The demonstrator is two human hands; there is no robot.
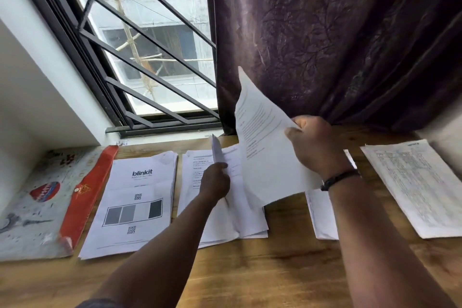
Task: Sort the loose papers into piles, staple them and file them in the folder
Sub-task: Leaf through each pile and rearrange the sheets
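Head view: a wooden worktop [275,270] is seen below a barred window [150,57] and a dark purple curtain [337,33]. A single sheet [265,147] is lifted off the worktop by the right hand [315,147], pinched at its right edge between thumb and fingers, so that it is tilted up in front of the curtain. A black wristband [340,179] is worn on that wrist. The left hand [216,180] is curled on the middle pile [225,212], and a page edge [217,151] is held upright by its fingers above that pile. To the left of the middle pile, just beside it, a pile topped by a sheet printed "blinkit" [132,205] is laid flat, with QR codes and grey blocks on it. Further left, a folder [37,202] with a red flap [86,195] is laid at the worktop's left end, touching the blinkit pile's edge. Right of the raised sheet, a smaller pile [322,215] is partly hidden by the right forearm, and at the far right a sheet printed with a dense table [420,187] is laid at a slant. Whether any pile is stapled cannot be told.
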